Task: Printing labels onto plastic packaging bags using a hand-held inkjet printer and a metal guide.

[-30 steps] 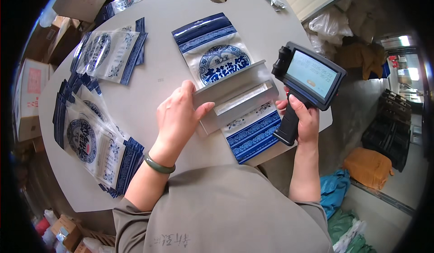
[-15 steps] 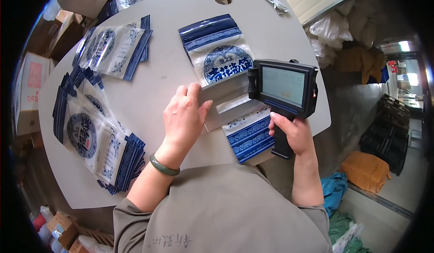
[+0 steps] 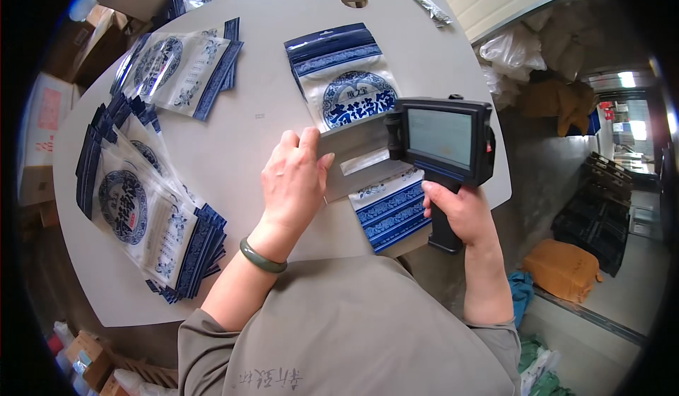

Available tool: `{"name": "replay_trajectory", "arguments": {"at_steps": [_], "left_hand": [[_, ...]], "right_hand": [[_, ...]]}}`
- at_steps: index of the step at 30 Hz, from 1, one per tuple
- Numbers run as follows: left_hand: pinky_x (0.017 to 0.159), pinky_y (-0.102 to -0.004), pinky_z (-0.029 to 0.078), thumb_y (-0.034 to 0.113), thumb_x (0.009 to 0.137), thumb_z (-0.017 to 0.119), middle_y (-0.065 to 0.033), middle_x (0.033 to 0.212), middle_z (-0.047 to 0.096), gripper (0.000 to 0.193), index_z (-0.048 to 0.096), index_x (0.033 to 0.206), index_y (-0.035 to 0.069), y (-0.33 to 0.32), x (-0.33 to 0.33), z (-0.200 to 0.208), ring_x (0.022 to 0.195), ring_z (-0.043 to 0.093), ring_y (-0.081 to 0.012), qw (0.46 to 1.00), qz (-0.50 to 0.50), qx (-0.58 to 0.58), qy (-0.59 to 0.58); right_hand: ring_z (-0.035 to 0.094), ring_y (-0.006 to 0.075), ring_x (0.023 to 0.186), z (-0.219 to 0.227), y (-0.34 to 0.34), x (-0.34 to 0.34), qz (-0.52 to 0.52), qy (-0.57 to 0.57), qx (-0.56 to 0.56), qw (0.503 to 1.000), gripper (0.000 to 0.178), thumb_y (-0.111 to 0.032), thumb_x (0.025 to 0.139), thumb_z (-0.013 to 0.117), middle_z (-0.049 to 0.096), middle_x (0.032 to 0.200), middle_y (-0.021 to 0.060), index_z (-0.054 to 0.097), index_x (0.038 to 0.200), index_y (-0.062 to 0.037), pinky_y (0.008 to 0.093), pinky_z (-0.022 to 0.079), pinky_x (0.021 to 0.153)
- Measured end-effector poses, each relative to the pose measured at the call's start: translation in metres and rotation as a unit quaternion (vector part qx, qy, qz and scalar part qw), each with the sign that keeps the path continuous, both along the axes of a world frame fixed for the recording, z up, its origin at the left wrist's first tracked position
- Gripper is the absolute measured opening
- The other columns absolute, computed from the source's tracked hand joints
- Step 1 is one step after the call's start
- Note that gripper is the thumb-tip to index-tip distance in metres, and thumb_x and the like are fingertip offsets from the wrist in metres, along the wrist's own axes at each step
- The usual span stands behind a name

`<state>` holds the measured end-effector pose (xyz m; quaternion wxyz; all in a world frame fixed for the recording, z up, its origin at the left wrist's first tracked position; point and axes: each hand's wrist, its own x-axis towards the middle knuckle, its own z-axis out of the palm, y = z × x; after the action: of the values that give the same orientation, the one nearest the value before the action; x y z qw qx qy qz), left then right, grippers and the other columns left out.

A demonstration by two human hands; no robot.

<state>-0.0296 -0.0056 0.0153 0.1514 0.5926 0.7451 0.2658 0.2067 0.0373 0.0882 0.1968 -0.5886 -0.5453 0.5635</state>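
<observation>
My right hand (image 3: 458,211) is closed round the grip of a black handheld inkjet printer (image 3: 444,141) with a lit screen. A grey metal guide plate (image 3: 350,150) with a rectangular slot lies across a stack of blue-and-white plastic pouches (image 3: 359,88). My left hand (image 3: 293,177) grips the plate's left end, fingers over its raised edge and thumb on the near side. The printer's head is at the right end of the slot, and its contact with the pouch is hidden. White pouch surface shows through the slot.
Two piles of similar pouches, a fanned pile (image 3: 141,212) and a farther pile (image 3: 177,71), lie on the left of the white table (image 3: 244,155). A small silvery packet (image 3: 427,6) and a round hole are at the far edge. An orange bundle (image 3: 562,269) sits on the floor at right.
The printer's screen has changed from showing figures to nearly blank. Both hands, the plate and the printer keep nearly the same place over the stack; the view has shifted slightly.
</observation>
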Motion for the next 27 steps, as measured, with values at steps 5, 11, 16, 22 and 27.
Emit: {"name": "replay_trajectory", "arguments": {"at_steps": [5,11,16,22,27], "left_hand": [[0.072,-0.0404,0.050,0.015,0.081,0.070,-0.0119,0.091,0.054,0.030,0.056,0.107,0.007,-0.001,-0.001,-0.002,0.088,0.060,-0.0305,1.000,0.002,0.007,-0.008],[0.074,-0.0404,0.050,0.014,0.080,0.070,-0.0122,0.091,0.054,0.030,0.056,0.106,0.007,0.000,-0.001,-0.003,0.089,0.059,-0.0305,1.000,0.008,0.012,-0.012],[0.074,-0.0407,0.050,0.012,0.081,0.068,-0.0125,0.092,0.054,0.027,0.056,0.105,0.007,0.001,-0.001,-0.005,0.090,0.059,-0.0308,1.000,0.008,0.020,-0.020],[0.073,-0.0410,0.049,0.010,0.082,0.065,-0.0118,0.092,0.056,0.022,0.056,0.102,0.008,0.001,-0.003,-0.010,0.087,0.060,-0.0314,0.999,0.017,0.030,-0.024],[0.071,-0.0415,0.050,0.010,0.082,0.065,-0.0115,0.089,0.055,0.020,0.055,0.098,0.007,0.000,-0.004,-0.011,0.085,0.060,-0.0301,0.999,0.022,0.033,-0.028]], "right_hand": [[0.059,0.0110,0.064,0.003,-0.017,-0.021,0.049,-0.002,-0.006,0.999,0.029,-0.006,0.084,0.067,0.061,0.079,0.0052,0.058,0.111,0.0014,0.0268,0.051,0.055],[0.056,0.0089,0.063,0.001,-0.029,-0.041,0.120,-0.049,0.023,0.991,0.030,-0.006,0.085,0.068,0.062,0.083,0.0039,0.057,0.112,0.0021,0.0254,0.049,0.055],[0.064,0.0338,0.090,0.004,-0.025,-0.049,0.134,-0.156,-0.024,0.978,0.031,-0.019,0.084,0.066,0.068,0.094,0.0194,0.063,0.111,-0.0032,0.0383,0.049,0.080],[0.065,0.0293,0.086,0.006,-0.017,-0.049,0.143,-0.186,-0.008,0.972,0.030,-0.018,0.085,0.066,0.068,0.094,0.0176,0.062,0.109,-0.0014,0.0377,0.049,0.079],[0.057,0.0098,0.061,0.010,-0.002,-0.029,0.048,-0.133,-0.051,0.989,0.024,-0.013,0.086,0.069,0.060,0.076,0.0032,0.058,0.103,0.0005,0.0260,0.050,0.054]]}}
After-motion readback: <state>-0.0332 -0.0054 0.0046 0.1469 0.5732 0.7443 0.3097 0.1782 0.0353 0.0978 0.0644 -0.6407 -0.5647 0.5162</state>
